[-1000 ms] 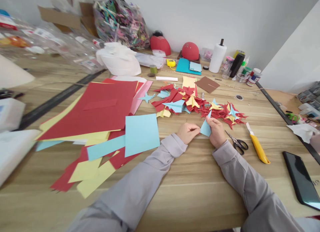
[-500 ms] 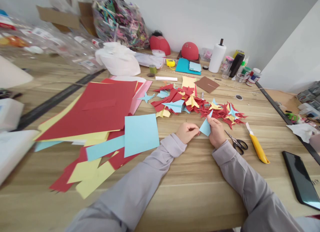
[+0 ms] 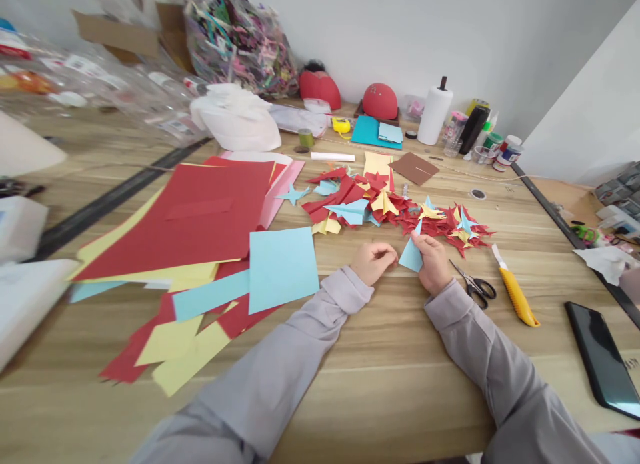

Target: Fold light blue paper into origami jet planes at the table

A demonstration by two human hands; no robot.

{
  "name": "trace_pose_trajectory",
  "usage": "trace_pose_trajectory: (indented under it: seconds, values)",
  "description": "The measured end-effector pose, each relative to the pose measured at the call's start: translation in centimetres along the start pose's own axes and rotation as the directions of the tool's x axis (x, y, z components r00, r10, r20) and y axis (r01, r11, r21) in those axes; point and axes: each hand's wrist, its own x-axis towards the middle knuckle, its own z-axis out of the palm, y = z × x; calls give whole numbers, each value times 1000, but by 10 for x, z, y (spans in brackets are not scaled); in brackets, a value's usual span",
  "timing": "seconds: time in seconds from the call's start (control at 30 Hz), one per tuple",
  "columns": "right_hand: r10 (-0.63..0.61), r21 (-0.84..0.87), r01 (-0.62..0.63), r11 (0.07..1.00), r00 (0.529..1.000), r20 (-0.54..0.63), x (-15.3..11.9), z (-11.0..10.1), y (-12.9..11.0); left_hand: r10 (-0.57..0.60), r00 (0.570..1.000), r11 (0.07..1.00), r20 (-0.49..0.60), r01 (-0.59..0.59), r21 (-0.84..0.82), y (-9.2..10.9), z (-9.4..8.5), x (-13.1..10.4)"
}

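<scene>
My right hand (image 3: 433,261) is closed on a piece of light blue folded paper (image 3: 411,257), pinched between thumb and fingers, with a narrow point standing up above the thumb. Just left of it, my left hand (image 3: 374,263) has its fingers curled together, the fingertips close to the paper's left corner. Whether those fingers hold anything is hidden. Beyond both hands lies a heap of folded red, yellow and blue paper pieces (image 3: 350,213), with more folded stars (image 3: 465,225) at its right end. A flat light blue square sheet (image 3: 283,269) lies left of my left hand.
Black-handled scissors (image 3: 480,289), a yellow utility knife (image 3: 519,297) and a phone (image 3: 600,357) lie to the right. Large red sheets (image 3: 215,204) over yellow ones cover the left. Behind stand a white roll (image 3: 435,117), jars (image 3: 507,154) and a bag of scraps (image 3: 240,44).
My left fingertips have drawn slightly back from the paper's left corner. The paper in my right hand has tilted a little, its tip moving left. Everything else looks the same.
</scene>
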Motion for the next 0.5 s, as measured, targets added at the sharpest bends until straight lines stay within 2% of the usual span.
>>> trace_pose_trajectory:
  seconds: [0.3,0.5]
  values:
    - [-120,-131,149,980,972,202,-8,4,2,-8,1000,999,-27,7,-48,-12,4,3]
    - [-115,-156,151,976,969,220,-10,5,-1,20,1000,999,-10,-21,-47,-7,1,3]
